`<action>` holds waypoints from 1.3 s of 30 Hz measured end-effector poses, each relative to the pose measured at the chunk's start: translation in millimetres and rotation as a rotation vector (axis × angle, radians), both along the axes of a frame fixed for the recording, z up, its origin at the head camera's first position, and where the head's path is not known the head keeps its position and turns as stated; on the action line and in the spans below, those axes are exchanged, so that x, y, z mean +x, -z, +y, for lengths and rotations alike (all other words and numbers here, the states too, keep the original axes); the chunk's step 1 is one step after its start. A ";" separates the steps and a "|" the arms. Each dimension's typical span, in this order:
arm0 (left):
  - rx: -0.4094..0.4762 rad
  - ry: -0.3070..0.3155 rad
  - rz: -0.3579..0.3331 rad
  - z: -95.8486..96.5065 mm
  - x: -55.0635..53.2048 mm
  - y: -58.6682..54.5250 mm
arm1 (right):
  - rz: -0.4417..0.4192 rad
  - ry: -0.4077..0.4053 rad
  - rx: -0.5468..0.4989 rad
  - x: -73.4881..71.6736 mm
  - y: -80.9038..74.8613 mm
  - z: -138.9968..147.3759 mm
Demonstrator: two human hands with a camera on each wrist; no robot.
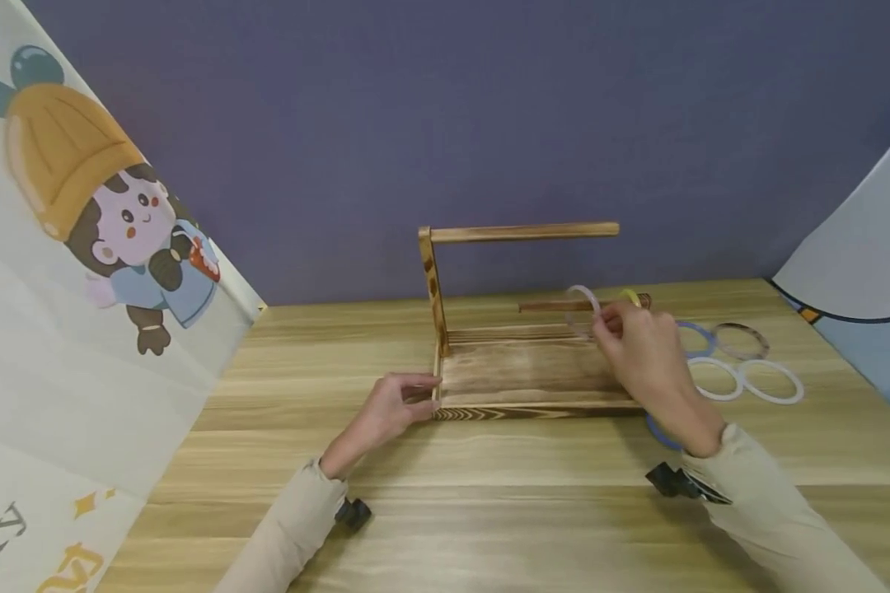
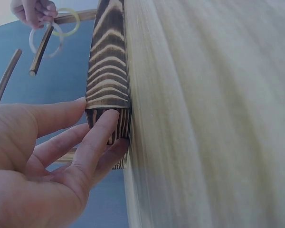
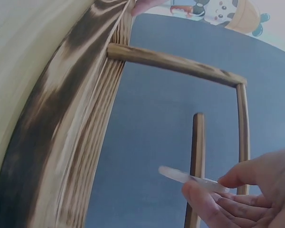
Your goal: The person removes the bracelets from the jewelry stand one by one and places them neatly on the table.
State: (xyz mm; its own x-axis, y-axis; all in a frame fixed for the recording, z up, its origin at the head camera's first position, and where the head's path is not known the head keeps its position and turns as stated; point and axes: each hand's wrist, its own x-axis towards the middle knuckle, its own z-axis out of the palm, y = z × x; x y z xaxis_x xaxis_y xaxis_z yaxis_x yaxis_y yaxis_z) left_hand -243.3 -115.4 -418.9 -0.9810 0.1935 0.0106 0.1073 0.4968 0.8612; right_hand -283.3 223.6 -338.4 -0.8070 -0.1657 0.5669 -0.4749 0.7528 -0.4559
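Observation:
A brown wooden bangle stand (image 1: pixel 519 366) has a base, an upper bar, and a shorter lower bar. My left hand (image 1: pixel 389 408) holds the left end of the base, with its thumb and fingertips (image 2: pixel 111 116) against the end block in the left wrist view. At the lower bar, my right hand (image 1: pixel 645 346) pinches a pale translucent bangle (image 1: pixel 583 290), seen nearly edge-on in the right wrist view. That bangle appears looped around the lower bar (image 3: pixel 198 142). A yellow bangle (image 2: pixel 76 23) hangs on the same bar, closer to its upright, partly hidden by my right hand in the head view.
Right of the stand lie two white bangles (image 1: pixel 799 387), a blue bangle (image 1: pixel 704 331) and a mottled brown bangle (image 1: pixel 764 339). Another blue bangle (image 1: pixel 660 436) shows below my right wrist. The upper bar (image 1: pixel 526 233) extends above the base. A dark blue-grey panel (image 1: pixel 445 123) stands behind.

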 end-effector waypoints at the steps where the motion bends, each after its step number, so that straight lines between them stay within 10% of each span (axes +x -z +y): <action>1: 0.001 0.004 -0.002 -0.5 0.1 -0.1 | 0.013 0.000 -0.002 -0.4 0.1 -3.2; 24: -0.005 0.014 0.025 0.2 -0.2 1.4 | 0.054 -0.119 -0.050 -5.0 0.9 -51.7; 39: -0.004 -0.002 0.023 8.0 -6.0 -2.9 | 0.007 -0.127 -0.064 9.9 -16.7 11.3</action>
State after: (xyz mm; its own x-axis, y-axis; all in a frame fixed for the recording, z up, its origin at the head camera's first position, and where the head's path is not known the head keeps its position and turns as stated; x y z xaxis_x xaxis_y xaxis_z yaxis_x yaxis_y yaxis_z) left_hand -249.3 -107.4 -416.0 -0.9810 0.1913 0.0324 0.1259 0.5002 0.8567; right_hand -273.4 234.9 -321.7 -0.7775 -0.2296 0.5855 -0.5681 0.6558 -0.4972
